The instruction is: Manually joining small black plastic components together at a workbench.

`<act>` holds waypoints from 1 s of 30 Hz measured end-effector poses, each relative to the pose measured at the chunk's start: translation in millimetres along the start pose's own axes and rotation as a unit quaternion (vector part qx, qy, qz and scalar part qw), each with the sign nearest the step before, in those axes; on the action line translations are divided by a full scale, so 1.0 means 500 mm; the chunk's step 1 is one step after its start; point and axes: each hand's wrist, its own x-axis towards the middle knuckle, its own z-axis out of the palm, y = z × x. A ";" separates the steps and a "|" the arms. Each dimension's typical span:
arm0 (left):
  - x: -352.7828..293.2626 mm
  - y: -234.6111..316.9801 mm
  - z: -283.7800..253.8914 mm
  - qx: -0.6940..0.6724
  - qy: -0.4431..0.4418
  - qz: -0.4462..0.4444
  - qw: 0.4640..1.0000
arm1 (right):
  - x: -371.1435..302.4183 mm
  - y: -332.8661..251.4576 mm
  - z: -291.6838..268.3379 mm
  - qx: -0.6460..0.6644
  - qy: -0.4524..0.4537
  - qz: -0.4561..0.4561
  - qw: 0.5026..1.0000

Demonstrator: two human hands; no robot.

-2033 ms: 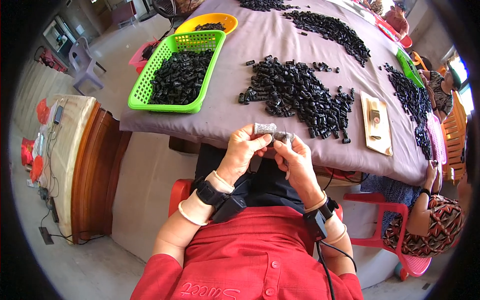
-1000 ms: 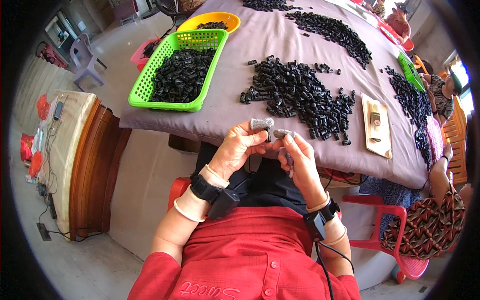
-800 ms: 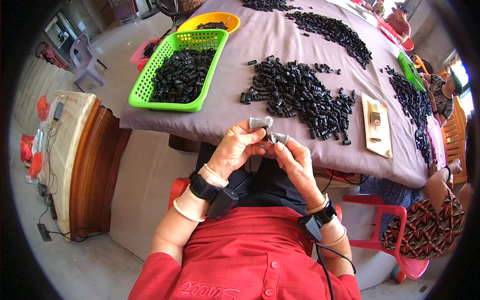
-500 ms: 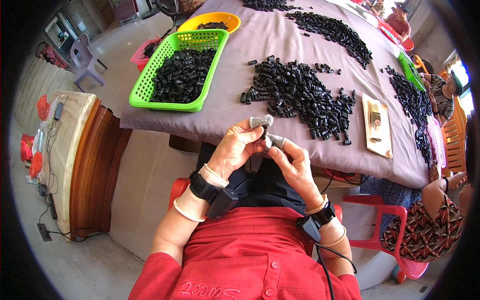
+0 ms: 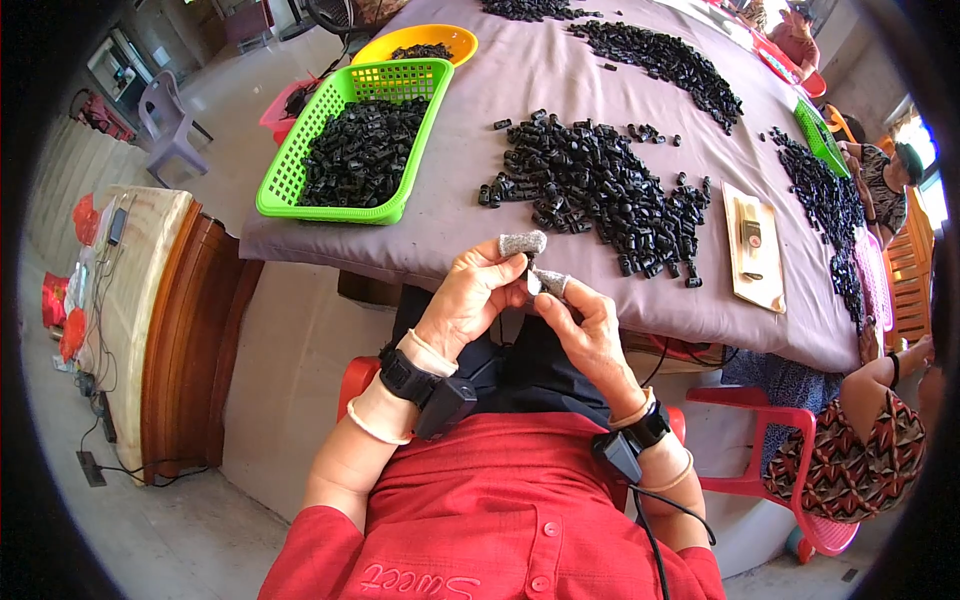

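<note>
Both hands meet just in front of the table's near edge, above my lap. My left hand (image 5: pixel 474 292) pinches a small black part (image 5: pixel 531 263), mostly hidden by the fingers. Opposite it, my right hand (image 5: pixel 588 325) is closed in a pinch close against the part. A small pale glint shows between its fingertips, too small to name. Grey fabric covers sit on an index finger of each hand. Beyond the hands, a loose pile of small black cylindrical parts (image 5: pixel 600 190) lies on the mauve tablecloth (image 5: pixel 440 245).
A green basket (image 5: pixel 270 190) of black parts stands left, with an orange bowl (image 5: pixel 465 45) behind it. To the right lies a board (image 5: pixel 765 280) bearing a small metal-and-black object. More black piles (image 5: pixel 680 70) extend beyond. Co-workers sit along the right, near a red chair (image 5: pixel 750 400).
Almost nothing has moved. The two hands stay together around the small part, with only a slight shift of the right fingertips.
</note>
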 end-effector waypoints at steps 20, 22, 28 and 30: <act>-0.003 0.002 0.000 -0.002 0.003 -0.025 1.000 | -0.001 0.013 0.008 0.021 0.018 -0.005 1.000; -0.002 0.001 0.001 0.001 0.005 -0.024 1.000 | -0.002 0.012 0.010 0.018 0.019 0.000 1.000; -0.001 -0.002 -0.002 -0.003 -0.004 -0.024 1.000 | -0.002 0.023 0.013 0.044 0.024 0.004 0.999; -0.001 -0.002 -0.002 0.003 -0.002 -0.023 1.000 | -0.002 0.024 0.014 0.052 0.028 -0.001 0.998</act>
